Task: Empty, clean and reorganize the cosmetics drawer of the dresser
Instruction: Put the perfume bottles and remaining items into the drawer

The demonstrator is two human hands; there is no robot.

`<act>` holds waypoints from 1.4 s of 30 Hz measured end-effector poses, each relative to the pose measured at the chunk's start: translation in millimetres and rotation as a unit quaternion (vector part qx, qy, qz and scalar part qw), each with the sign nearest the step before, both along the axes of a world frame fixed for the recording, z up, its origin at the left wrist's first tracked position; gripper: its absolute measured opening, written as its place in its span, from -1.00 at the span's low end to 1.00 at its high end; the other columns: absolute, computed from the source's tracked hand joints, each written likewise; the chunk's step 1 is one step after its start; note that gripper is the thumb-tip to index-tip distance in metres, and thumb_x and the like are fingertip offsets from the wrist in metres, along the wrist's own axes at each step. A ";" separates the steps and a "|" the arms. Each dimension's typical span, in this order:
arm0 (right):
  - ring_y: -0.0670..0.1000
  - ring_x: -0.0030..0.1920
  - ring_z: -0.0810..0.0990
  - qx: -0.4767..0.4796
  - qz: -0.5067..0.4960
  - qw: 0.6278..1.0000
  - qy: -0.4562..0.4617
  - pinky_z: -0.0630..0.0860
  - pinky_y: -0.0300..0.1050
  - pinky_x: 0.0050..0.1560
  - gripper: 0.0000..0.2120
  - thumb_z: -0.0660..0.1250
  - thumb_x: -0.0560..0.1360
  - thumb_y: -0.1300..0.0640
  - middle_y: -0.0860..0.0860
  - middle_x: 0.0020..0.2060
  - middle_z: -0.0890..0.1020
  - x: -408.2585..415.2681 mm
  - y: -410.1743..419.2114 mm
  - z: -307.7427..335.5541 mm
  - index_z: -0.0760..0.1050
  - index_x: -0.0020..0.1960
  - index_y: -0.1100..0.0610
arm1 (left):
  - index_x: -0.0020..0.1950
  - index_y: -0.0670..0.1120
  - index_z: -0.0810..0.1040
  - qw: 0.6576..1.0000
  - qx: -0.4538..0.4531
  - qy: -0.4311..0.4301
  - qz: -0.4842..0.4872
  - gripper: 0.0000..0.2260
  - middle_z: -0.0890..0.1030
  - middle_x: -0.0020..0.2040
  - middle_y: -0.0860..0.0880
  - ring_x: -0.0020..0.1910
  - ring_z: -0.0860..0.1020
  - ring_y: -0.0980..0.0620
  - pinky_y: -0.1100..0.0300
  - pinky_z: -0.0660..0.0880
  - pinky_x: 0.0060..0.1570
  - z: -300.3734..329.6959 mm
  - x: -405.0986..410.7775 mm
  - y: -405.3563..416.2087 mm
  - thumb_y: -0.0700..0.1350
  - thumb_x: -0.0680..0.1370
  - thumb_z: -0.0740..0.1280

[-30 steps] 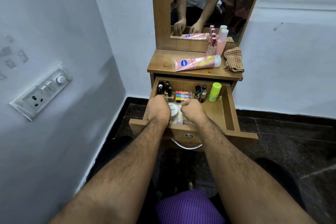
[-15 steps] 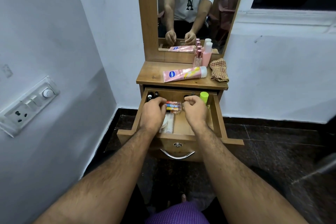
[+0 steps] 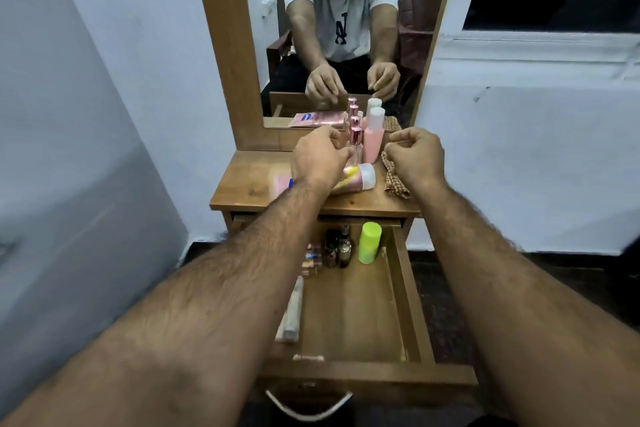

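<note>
The dresser's cosmetics drawer (image 3: 412, 291) is pulled out below my arms. It holds a lime-green bottle (image 3: 370, 242), two small dark bottles (image 3: 337, 246), coloured lip-balm sticks (image 3: 311, 258) and a pale flat pack (image 3: 292, 312). My left arm hides the drawer's left side. Both hands hover above the dresser top (image 3: 242, 184). My left hand (image 3: 318, 156) has its fingers curled over the pink tube (image 3: 360, 177), and the mirror shows a small dark item pinched in its fingertips. My right hand (image 3: 415, 156) is curled in a pinch above the checked cloth (image 3: 394, 180); its item is too small to name.
A pink bottle with a white cap (image 3: 374, 142) and a perfume bottle with a pink cap (image 3: 356, 135) stand at the back, against the mirror (image 3: 346, 28). Walls close in on both sides. The drawer's metal handle (image 3: 308, 406) juts out towards me.
Both hands have risen out of the drawer and moved forward over the dresser top, fingers still curled. The camera has tilted up and closer.
</note>
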State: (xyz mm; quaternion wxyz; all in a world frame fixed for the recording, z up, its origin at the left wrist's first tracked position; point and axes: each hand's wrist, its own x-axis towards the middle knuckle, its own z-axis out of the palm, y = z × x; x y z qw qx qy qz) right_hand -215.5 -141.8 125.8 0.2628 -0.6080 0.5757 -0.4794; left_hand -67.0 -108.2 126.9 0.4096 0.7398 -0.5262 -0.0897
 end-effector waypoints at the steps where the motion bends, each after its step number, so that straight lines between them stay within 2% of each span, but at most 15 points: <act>1: 0.01 -0.10 0.65 -0.006 0.005 1.000 0.002 0.62 0.02 0.01 -0.88 0.39 0.41 0.24 -0.04 -0.23 0.65 1.0 -9.0 1.6 0.60 -0.14 0.03 | 0.05 0.05 0.62 1.000 0.011 -0.013 0.002 -0.76 0.67 -0.03 0.07 -0.01 0.61 0.05 0.06 0.57 0.03 -1.4 -1.5 -11.5 0.09 0.45 0.50; 7: -0.02 -0.09 0.64 -0.012 0.010 1.000 0.018 0.62 0.02 0.04 -0.89 0.40 0.41 0.22 -0.05 -0.20 0.66 9.4 -45.8 -6.0 0.65 -0.09 0.09 | -0.03 0.08 0.64 0.996 0.054 -0.072 -0.001 -0.72 0.67 -0.12 0.11 -0.05 0.61 0.06 0.05 0.56 0.00 -15.5 -4.0 -56.5 0.21 0.38 0.50; 11: 0.02 -0.11 0.66 -0.004 0.013 1.000 0.027 0.65 0.09 -0.02 -0.90 0.40 0.43 0.22 -0.05 -0.20 0.66 14.2 -53.7 -15.3 0.66 -0.10 0.09 | -0.06 0.09 0.63 0.996 0.060 -0.066 -0.017 -0.74 0.67 -0.10 0.10 -0.04 0.61 0.05 0.05 0.55 0.02 -21.2 -0.7 -63.2 0.21 0.39 0.49; 14: 0.00 -0.11 0.65 -0.014 0.010 0.999 0.044 0.64 0.09 -0.02 -0.93 0.41 0.47 0.17 -0.08 -0.22 0.65 23.1 -54.0 -16.6 0.68 -0.10 0.10 | -0.05 0.09 0.62 0.998 0.030 -0.049 -0.023 -0.77 0.65 -0.07 0.11 -0.02 0.60 0.06 0.07 0.56 0.01 -18.5 9.0 -60.6 0.15 0.39 0.51; 16: -0.04 -0.11 0.63 -0.024 0.006 0.997 0.071 0.61 0.00 0.01 -0.90 0.42 0.50 0.13 -0.07 -0.22 0.64 28.5 -53.9 -14.6 0.69 -0.08 0.13 | 0.02 0.06 0.62 1.000 -0.004 -0.023 -0.017 -0.74 0.62 -0.05 0.10 -0.01 0.58 0.09 0.11 0.54 0.02 -14.8 18.6 -57.4 0.10 0.40 0.53; 19: -0.05 -0.18 0.59 -0.034 -0.001 0.990 0.139 0.50 -0.15 -0.16 -0.84 0.46 0.48 0.06 -0.02 -0.23 0.66 40.5 -53.5 -12.5 0.70 -0.08 0.16 | 0.07 0.02 0.60 0.999 -0.030 0.007 -0.017 -0.68 0.62 0.01 0.07 -0.02 0.58 0.10 0.13 0.54 0.03 -8.8 35.6 -53.1 0.09 0.40 0.54; 24: 0.02 -0.16 0.62 -0.013 -0.065 0.966 0.251 0.46 -0.14 -0.31 -0.70 0.51 0.40 -0.13 0.01 -0.17 0.66 63.2 -58.2 -11.2 0.65 -0.04 0.08 | 0.10 0.00 0.60 0.997 -0.048 0.048 -0.021 -0.69 0.60 -0.11 0.13 -0.06 0.59 0.15 0.18 0.57 -0.02 -6.9 52.1 -47.2 0.03 0.41 0.55; 28: 0.07 -0.09 0.63 0.000 -0.110 0.948 0.299 0.43 -0.12 -0.28 -0.68 0.50 0.42 -0.11 0.03 -0.10 0.65 71.9 -60.7 -6.7 0.64 0.01 0.10 | 0.04 -0.01 0.61 0.994 -0.059 0.083 -0.025 -0.72 0.61 -0.17 0.14 -0.12 0.60 0.17 0.15 0.61 -0.04 -7.8 59.3 -45.3 -0.01 0.40 0.56; 30: 0.07 -0.09 0.64 -0.006 -0.113 0.950 0.292 0.46 -0.11 -0.26 -0.73 0.46 0.45 -0.07 0.04 -0.12 0.67 74.7 -59.9 -6.6 0.64 0.00 0.11 | 0.04 -0.02 0.63 0.993 -0.068 0.096 -0.028 -0.73 0.62 -0.17 0.12 -0.12 0.60 0.18 0.15 0.61 -0.04 -5.9 62.0 -42.4 -0.02 0.39 0.57; 34: 0.02 -0.13 0.65 -0.054 -0.088 0.967 0.233 0.59 -0.06 -0.19 -0.75 0.39 0.45 -0.10 -0.03 -0.19 0.68 78.7 -51.1 4.4 0.67 -0.06 0.06 | 0.01 -0.02 0.64 0.988 -0.095 0.116 -0.035 -0.75 0.63 -0.17 0.12 -0.15 0.59 0.21 0.33 0.54 -0.14 4.8 65.8 -31.5 -0.02 0.40 0.57; 37: -0.04 -0.19 0.60 -0.090 -0.069 0.979 0.170 0.55 -0.07 -0.21 -0.74 0.36 0.38 -0.15 -0.08 -0.25 0.66 75.2 -33.1 25.9 0.65 -0.14 0.03 | -0.01 -0.02 0.63 0.982 -0.130 0.132 -0.047 -0.78 0.64 -0.16 0.11 -0.15 0.59 0.22 0.35 0.54 -0.14 14.3 63.8 -12.8 -0.02 0.42 0.55; 39: -0.09 -0.24 0.55 -0.092 -0.052 0.986 0.132 0.47 -0.13 -0.27 -0.79 0.36 0.35 -0.11 -0.10 -0.30 0.61 68.1 -18.0 34.7 0.60 -0.21 0.03 | -0.03 0.03 0.60 0.978 -0.138 0.148 -0.058 -0.81 0.63 -0.17 0.12 -0.16 0.58 0.22 0.33 0.56 -0.12 14.3 59.9 4.0 -0.03 0.44 0.54; 42: -0.11 -0.32 0.49 -0.068 0.004 0.993 0.098 0.38 -0.16 -0.32 -0.80 0.38 0.35 -0.03 -0.10 -0.42 0.53 49.0 12.9 34.3 0.47 -0.37 0.03 | -0.08 0.09 0.60 0.973 -0.119 0.183 -0.080 -0.83 0.64 -0.19 0.11 -0.14 0.61 0.15 0.14 0.61 0.00 -1.2 51.7 33.2 -0.07 0.43 0.54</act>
